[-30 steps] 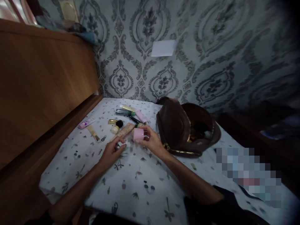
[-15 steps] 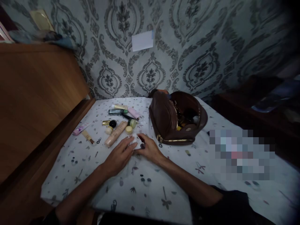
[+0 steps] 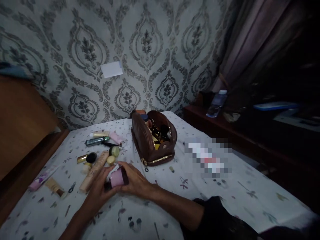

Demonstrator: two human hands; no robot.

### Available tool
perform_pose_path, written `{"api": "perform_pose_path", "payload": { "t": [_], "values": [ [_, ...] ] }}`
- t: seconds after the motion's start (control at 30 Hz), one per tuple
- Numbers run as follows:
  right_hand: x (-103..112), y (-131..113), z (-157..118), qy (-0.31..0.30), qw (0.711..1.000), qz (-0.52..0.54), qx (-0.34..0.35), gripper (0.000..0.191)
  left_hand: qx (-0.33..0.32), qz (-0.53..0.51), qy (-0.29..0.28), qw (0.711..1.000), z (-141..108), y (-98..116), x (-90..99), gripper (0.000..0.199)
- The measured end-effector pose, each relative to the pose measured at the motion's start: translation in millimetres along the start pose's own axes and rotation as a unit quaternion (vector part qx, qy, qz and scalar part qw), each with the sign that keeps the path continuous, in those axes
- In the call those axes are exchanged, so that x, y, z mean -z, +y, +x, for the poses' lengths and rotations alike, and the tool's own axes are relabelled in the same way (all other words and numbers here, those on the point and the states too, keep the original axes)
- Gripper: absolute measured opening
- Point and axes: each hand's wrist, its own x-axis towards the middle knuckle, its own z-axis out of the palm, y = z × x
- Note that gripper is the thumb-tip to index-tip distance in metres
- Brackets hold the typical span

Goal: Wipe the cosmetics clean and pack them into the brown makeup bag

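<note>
A small pink container with dark ends (image 3: 117, 177) is held between both hands, low over the bed or table cloth. My left hand (image 3: 101, 188) closes on its left side, where a bit of white material shows. Around its right side wrap the fingers of my right hand (image 3: 136, 181). Just beyond the hands lie a beige tube (image 3: 95, 171), a small yellow jar (image 3: 110, 160) and a green-lidded jar (image 3: 114, 151). The open brown bag (image 3: 142, 140), filled with several items, stands upright to the right of them.
More cosmetics lie at the left: a dark green tube (image 3: 96, 141), a gold tube (image 3: 82, 158), a purple tube (image 3: 41, 180) and a tan tube (image 3: 53, 186). A blurred-out item (image 3: 207, 158) lies right of the bag. A clear bottle (image 3: 217, 104) stands on the dark furniture behind.
The view has swung right and the scene sits further left. The pink container now shows between my hands, where only something white was visible before.
</note>
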Motion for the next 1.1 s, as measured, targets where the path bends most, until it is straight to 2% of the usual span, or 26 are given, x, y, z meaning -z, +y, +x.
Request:
{"api": "perform_pose_path", "payload": {
  "t": [0.17,0.27,0.43,0.6,0.8,0.93,1.1],
  "values": [
    [0,0,-2,0.005,0.998,-0.061,0.021,0.094,0.032,-0.034,-0.023,0.999,-1,-1,-3.5,0.062],
    [0,1,-2,0.012,0.995,-0.078,0.053,0.097,0.048,-0.036,-0.018,0.998,-1,-1,-4.0,0.063],
    [0,1,-5,0.009,0.991,-0.1,0.084,0.085,0.062,-0.024,-0.009,0.998,-2,1,-3.8,0.061],
    [-3,1,-6,0.036,0.991,-0.098,0.081,0.083,0.016,0.025,0.046,0.998,-5,0,-5.2,0.06],
    [-4,3,0,0.081,0.995,-0.049,0.033,0.06,-0.027,0.06,0.118,0.991,-1,14,-2.9,0.029],
    [-3,4,3,0.093,0.995,-0.006,0.034,0.056,-0.077,0.067,0.123,0.987,-2,24,-2.4,0.016],
    [-4,6,4,0.073,0.997,0.013,0.033,0.063,-0.162,0.132,0.085,0.974,-8,28,-3.3,0.033]
  ]
}}
